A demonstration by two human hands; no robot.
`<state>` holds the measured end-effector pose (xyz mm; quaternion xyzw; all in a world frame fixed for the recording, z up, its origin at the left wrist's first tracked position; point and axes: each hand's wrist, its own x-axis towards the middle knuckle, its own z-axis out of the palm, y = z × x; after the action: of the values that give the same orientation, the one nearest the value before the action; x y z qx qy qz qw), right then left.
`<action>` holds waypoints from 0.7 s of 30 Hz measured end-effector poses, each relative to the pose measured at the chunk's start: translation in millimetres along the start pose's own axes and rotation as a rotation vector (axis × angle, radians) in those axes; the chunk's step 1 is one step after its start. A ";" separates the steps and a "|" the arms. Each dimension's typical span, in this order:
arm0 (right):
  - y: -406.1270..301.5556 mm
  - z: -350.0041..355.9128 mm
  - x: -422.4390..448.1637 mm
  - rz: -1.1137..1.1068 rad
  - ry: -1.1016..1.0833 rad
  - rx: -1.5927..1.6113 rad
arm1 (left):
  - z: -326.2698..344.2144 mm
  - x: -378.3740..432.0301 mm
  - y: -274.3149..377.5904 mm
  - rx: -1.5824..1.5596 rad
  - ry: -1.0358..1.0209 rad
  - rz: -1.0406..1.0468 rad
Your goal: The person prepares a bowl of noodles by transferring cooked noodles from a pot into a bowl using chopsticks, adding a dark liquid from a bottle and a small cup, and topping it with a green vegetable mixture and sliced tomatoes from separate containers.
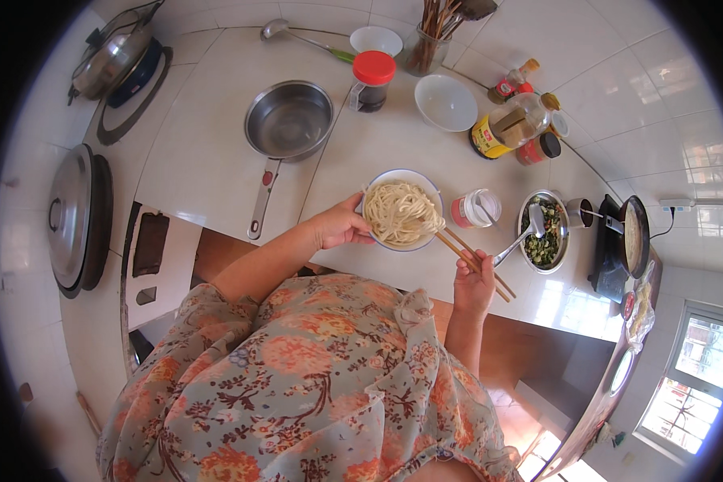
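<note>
A white bowl with a blue rim (437,185) holds a heap of pale noodles (400,212). My left hand (344,225) grips its left side, thumb near the rim. In my right hand (476,283) is a pair of wooden chopsticks (455,246), their tips among the noodles at the bowl's right edge. Just right of the bowl stands an uncapped glass jar (476,209) with a spoon in it. Beyond that, a steel basin (525,253) holds a chopped green mixture (548,247), with a metal spoon (533,224) lying across it.
A steel saucepan (289,120), a red-lidded jar (373,78) and an empty white bowl (446,103) stand farther back. Sauce bottles (512,126) line the wall. A frying pan (634,236) sits on a black cooker (608,259) at right. A large lidded wok (75,217) is far left.
</note>
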<state>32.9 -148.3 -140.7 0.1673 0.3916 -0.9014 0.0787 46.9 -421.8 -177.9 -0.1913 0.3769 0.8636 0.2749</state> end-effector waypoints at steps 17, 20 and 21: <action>-23.7 66.1 -30.2 -0.172 -0.204 -0.825 | 0.0 -0.8 -2.4 0.003 -0.037 0.040; -12.6 46.6 -27.6 -0.177 -0.113 -0.814 | -0.2 -5.4 -0.9 -0.008 -0.021 0.022; -1.3 38.1 -22.0 -0.155 -0.065 -0.715 | 1.1 -5.2 -0.8 -0.006 -0.019 0.012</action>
<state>43.9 -175.1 -107.5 0.0701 0.6906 -0.7158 0.0759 51.3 -422.3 -174.8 -0.1815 0.3731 0.8681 0.2725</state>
